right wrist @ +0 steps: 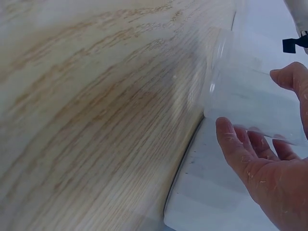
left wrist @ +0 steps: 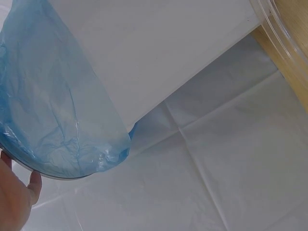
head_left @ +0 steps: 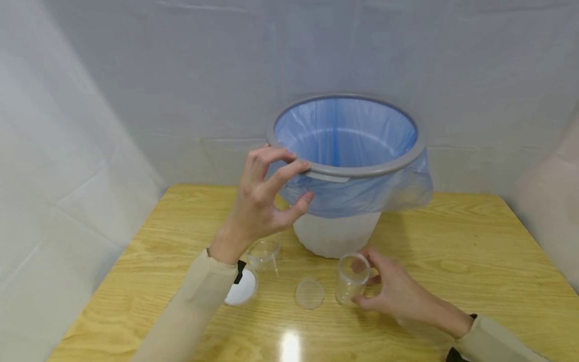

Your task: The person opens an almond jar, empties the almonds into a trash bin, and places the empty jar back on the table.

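In the head view my left hand point(head_left: 262, 196) is at the near left rim of a white trash bin point(head_left: 336, 236) with a grey rim ring and a blue bin bag point(head_left: 348, 198). Its fingertips curl over the ring, and the thumb lies lower, against the bag. My right hand point(head_left: 398, 286) holds a clear round jar point(head_left: 352, 279) upright at the table, thumb in front and fingers behind. The jar point(right wrist: 255, 101) looks see-through and bare inside in the right wrist view. A clear flat disc point(head_left: 309, 293) lies just left of it.
Under my left forearm stand another clear jar point(head_left: 264, 254) and a round container with a white top point(head_left: 241, 287), partly covered by the sleeve. Everything rests on a wood-grain table point(head_left: 461, 266). Pale sheeting point(head_left: 181, 75) hangs behind and at both sides.
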Motion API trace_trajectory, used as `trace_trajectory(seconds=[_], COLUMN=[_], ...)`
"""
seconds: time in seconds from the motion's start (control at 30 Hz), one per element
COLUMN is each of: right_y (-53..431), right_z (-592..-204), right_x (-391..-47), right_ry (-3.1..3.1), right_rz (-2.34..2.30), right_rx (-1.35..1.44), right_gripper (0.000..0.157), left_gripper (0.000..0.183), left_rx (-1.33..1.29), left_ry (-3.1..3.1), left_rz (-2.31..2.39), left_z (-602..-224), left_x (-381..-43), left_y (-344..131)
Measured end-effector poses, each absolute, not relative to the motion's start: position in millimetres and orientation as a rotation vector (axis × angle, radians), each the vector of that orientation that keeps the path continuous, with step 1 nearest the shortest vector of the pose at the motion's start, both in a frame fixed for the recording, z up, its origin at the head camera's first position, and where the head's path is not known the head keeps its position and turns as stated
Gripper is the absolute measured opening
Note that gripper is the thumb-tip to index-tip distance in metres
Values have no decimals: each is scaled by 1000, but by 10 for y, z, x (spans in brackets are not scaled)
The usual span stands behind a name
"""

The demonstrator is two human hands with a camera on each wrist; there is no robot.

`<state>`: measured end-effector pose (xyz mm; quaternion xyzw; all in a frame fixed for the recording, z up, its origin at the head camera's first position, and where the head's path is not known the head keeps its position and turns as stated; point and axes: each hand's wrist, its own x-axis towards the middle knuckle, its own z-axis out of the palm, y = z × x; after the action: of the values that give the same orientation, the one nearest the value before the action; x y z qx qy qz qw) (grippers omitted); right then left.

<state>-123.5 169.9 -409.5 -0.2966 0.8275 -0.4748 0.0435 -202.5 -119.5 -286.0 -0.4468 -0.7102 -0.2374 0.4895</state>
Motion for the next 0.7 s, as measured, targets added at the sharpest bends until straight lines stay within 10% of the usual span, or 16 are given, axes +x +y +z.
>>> trace_trajectory(seconds=[0.7], right_y=[1685], right_z=[-4131], right_x=[-1177], right_ry=[2496], right_rz=[-1386], right_rx=[-880], right_gripper=[66], left_gripper=[40], left_rx=[-1092], left_ry=[-1712], left_rz=[-592], left_z=[-2887], left_x=[-2035], left_y=[-1173])
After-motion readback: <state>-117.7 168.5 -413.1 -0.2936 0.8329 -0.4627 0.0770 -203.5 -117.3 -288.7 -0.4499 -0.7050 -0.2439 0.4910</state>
